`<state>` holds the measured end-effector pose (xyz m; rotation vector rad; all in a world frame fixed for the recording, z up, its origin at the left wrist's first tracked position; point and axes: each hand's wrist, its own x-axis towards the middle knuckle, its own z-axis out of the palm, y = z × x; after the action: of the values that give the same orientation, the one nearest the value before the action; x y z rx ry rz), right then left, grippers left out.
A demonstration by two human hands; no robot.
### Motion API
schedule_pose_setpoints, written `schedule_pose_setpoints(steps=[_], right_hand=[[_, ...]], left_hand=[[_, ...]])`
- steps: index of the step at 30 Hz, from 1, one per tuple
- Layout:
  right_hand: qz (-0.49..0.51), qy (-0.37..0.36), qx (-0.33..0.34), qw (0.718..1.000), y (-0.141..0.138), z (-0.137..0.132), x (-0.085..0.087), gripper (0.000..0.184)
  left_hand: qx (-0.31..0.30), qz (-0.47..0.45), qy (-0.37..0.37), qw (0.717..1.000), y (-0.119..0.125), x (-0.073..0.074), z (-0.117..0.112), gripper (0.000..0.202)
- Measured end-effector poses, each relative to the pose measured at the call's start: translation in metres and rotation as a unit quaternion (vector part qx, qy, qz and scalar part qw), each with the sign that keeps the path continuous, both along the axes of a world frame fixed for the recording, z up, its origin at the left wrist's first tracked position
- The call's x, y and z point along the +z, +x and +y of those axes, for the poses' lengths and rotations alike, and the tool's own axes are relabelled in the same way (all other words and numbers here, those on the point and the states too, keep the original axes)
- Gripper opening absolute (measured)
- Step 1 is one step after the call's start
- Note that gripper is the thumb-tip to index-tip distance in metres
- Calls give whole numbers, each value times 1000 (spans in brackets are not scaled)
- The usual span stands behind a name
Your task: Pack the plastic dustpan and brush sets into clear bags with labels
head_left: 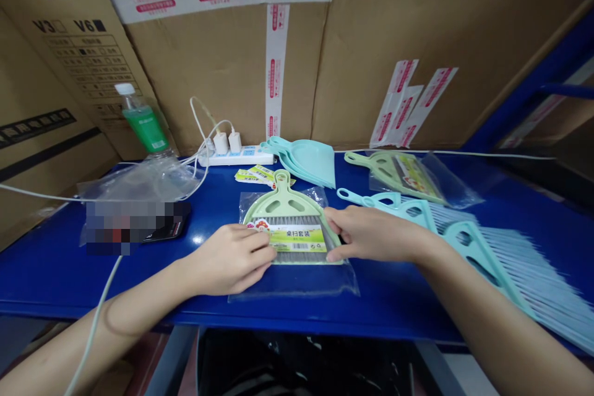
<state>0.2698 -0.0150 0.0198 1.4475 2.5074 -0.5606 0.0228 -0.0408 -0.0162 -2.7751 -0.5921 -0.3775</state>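
Note:
A light green dustpan and brush set [283, 204] lies flat on a clear plastic bag [297, 288], its handle pointing away from me. Grey bristles show above and below a yellow-green label card [299, 236] across the pan. My left hand [239, 258] is closed at the set's left edge, fingers curled over the card's end. At the right edge, my right hand [357, 232] grips the pan's rim between fingers and thumb. Just to the right lie light blue brushes [487, 253], partly hidden by my right forearm.
Behind the set are stacked light blue dustpans [309, 159], loose label cards [255, 174] and a power strip [250, 156]. Another bagged green set [403, 173] lies at back right. Left are a green-labelled bottle [146, 124], crumpled plastic bags [139, 180] and a white cable [104, 291]. Cardboard boxes [223, 68] wall the back.

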Motion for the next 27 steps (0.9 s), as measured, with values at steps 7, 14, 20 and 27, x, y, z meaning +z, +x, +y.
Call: schedule_pose_setpoints(steps=[7,14,20,27], right_hand=[[-1,-2,7,1000,-1,0,0,38],[-2,-5,9,1000,0,0,1,35],[-2,-3,7,1000,0,0,1,36],[-5,-4,3,1000,-1,-1,1,37]], left_hand=[[-2,-9,10,1000,0,0,0,26],[1,-13,77,997,3,-1,-1,28],[-28,-24,133,990,4,0,-3,28],[-16,-5,92,996,2,-3,-5,24]])
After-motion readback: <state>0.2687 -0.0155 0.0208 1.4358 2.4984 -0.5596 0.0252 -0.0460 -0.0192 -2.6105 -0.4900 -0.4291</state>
